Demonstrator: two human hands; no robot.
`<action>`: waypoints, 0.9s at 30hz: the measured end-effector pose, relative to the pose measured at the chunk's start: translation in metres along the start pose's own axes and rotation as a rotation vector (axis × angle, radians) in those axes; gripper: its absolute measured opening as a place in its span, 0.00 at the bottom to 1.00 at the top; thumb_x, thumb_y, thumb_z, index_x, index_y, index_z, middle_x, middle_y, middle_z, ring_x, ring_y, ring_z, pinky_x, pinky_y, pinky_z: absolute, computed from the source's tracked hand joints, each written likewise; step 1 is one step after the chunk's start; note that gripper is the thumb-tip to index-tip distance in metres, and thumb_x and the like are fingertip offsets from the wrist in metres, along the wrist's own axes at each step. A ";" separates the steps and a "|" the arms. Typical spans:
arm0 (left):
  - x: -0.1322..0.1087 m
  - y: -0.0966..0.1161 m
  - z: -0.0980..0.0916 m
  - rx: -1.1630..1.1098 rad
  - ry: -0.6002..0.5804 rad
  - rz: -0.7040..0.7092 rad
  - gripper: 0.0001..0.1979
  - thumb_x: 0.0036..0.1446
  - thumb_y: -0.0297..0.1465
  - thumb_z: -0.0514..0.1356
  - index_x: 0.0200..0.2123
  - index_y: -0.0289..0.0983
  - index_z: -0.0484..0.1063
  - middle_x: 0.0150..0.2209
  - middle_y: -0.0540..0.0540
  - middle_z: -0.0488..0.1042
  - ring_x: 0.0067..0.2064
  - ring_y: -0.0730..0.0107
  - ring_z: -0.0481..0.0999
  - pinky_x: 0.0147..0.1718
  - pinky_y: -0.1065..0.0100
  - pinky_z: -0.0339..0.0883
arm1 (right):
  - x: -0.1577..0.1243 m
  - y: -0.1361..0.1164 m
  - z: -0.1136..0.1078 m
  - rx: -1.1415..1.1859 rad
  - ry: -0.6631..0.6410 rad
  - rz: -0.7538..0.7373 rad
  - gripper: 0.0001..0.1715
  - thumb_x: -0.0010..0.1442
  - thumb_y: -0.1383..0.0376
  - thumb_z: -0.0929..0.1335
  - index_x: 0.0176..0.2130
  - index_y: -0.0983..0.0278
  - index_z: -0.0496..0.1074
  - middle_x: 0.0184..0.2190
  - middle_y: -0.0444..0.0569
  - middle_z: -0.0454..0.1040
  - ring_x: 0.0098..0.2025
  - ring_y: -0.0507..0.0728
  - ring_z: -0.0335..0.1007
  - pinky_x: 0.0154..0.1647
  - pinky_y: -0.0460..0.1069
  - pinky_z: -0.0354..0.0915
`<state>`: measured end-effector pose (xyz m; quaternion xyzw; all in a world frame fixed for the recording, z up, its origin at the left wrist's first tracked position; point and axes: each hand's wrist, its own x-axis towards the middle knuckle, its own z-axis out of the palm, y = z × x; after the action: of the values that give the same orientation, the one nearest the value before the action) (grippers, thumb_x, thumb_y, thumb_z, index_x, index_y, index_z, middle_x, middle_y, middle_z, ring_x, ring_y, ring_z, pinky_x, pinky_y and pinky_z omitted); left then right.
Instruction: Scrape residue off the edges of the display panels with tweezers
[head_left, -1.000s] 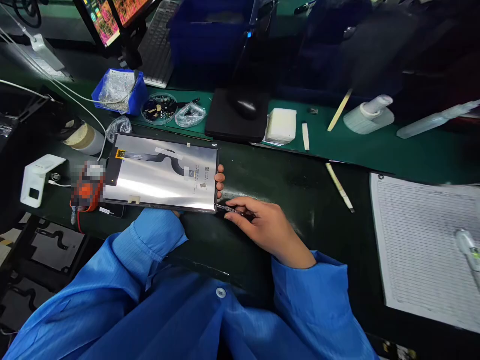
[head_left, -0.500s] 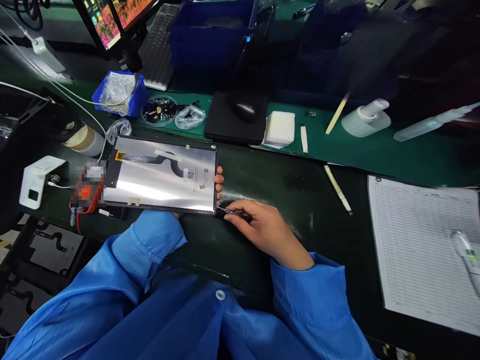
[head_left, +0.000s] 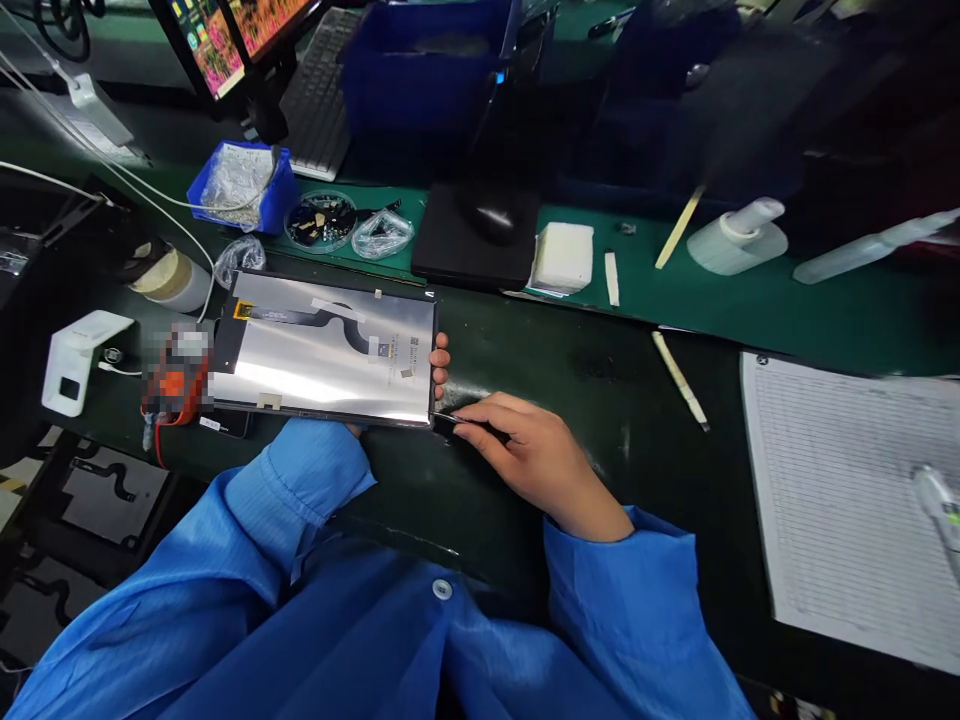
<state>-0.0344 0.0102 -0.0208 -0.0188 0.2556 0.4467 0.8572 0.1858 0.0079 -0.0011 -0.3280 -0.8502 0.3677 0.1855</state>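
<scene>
A tablet-sized display panel point(head_left: 315, 375) lies back side up over my left forearm, its metal backing bright and a black flex cable point(head_left: 349, 335) taped across it. From underneath, my left hand point(head_left: 441, 366) supports the panel, fingertips curled round its right edge; the palm is hidden. My right hand point(head_left: 536, 455) pinches slim tweezers point(head_left: 447, 417). Their tip is at the panel's lower right corner; whether it grips anything there is too small to tell.
Left of the panel are a pixelated orange meter point(head_left: 174, 380) and a white stand point(head_left: 79, 360). Behind it stand a blue parts bin point(head_left: 281, 195) and a round dish point(head_left: 321, 222). A white wipe stack point(head_left: 564, 257), brush point(head_left: 680, 382), dispenser bottle point(head_left: 739, 240) and lined sheet point(head_left: 847, 500) lie rightward.
The tweezers have turned slightly in my right fingers, their tip still at the panel's corner. My left hand and the panel stay as they were; the whole view has shifted a little.
</scene>
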 end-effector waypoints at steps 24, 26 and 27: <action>0.006 -0.001 0.007 0.001 0.108 0.013 0.19 0.67 0.37 0.40 0.49 0.35 0.66 0.23 0.47 0.67 0.22 0.64 0.71 0.23 0.64 0.67 | -0.002 0.001 0.002 0.013 -0.014 -0.002 0.12 0.67 0.61 0.65 0.40 0.59 0.78 0.35 0.47 0.80 0.35 0.55 0.76 0.36 0.50 0.69; 0.006 -0.001 0.007 -0.011 0.098 0.018 0.20 0.68 0.37 0.39 0.46 0.36 0.67 0.23 0.47 0.67 0.23 0.64 0.72 0.24 0.63 0.68 | -0.003 0.001 0.003 0.040 -0.010 0.041 0.11 0.66 0.59 0.67 0.42 0.59 0.78 0.34 0.47 0.80 0.33 0.55 0.75 0.34 0.50 0.69; 0.005 -0.001 0.008 -0.018 0.084 0.025 0.19 0.68 0.37 0.39 0.44 0.36 0.67 0.24 0.47 0.68 0.23 0.64 0.72 0.25 0.63 0.68 | -0.003 0.001 0.003 0.056 -0.007 0.068 0.10 0.65 0.59 0.68 0.43 0.59 0.77 0.33 0.46 0.80 0.32 0.55 0.75 0.32 0.49 0.69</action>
<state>-0.0280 0.0149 -0.0166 -0.0420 0.2877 0.4585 0.8398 0.1867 0.0043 -0.0040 -0.3502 -0.8286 0.3986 0.1788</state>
